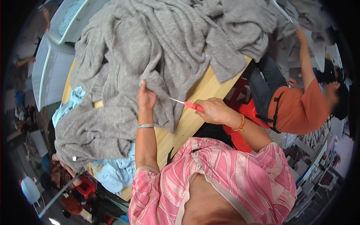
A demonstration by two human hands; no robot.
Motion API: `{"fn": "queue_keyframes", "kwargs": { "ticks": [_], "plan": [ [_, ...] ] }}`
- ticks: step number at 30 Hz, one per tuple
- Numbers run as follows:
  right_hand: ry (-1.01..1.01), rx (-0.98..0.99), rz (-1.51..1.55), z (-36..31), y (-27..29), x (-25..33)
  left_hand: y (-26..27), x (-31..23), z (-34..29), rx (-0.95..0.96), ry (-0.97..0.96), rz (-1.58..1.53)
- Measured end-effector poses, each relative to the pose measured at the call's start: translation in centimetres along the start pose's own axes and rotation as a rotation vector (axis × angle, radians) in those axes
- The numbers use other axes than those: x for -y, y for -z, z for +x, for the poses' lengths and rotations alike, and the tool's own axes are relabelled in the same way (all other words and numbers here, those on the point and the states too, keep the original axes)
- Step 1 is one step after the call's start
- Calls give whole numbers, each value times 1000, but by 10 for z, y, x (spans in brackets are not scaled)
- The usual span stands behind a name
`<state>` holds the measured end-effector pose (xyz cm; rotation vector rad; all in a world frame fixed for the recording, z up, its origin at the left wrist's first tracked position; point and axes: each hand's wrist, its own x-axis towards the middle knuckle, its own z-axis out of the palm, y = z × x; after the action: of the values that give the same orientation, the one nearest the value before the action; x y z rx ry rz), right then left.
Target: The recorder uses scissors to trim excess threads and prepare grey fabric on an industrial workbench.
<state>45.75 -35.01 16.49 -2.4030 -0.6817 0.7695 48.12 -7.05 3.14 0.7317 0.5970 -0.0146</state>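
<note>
My left hand grips a fold of a grey knit garment, its thumb uppermost; some fingers are hidden. In my right hand is a pair of small red-handled scissors. Their thin metal tip points left at the cloth close to my left hand. Whether the tip touches the cloth I cannot tell. The garment belongs to a big heap of grey knitwear spread across the wooden table.
Light blue cloth lies under the grey knitwear at the table's left. White bins stand beyond the left edge. At right, a person in an orange top sits near a red stool, handling grey cloth. More people work at lower left.
</note>
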Motion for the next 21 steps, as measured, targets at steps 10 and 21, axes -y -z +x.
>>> {"fn": "queue_keyframes", "kwargs": {
  "ticks": [10,21],
  "plan": [
    [-33,-17,-68,-19,-11,-11,52,-23,-53,-166,-107,167],
    [28,232,-164,-50,-26,-4,78,100,-125,-75,-650,1508]
  ]
}}
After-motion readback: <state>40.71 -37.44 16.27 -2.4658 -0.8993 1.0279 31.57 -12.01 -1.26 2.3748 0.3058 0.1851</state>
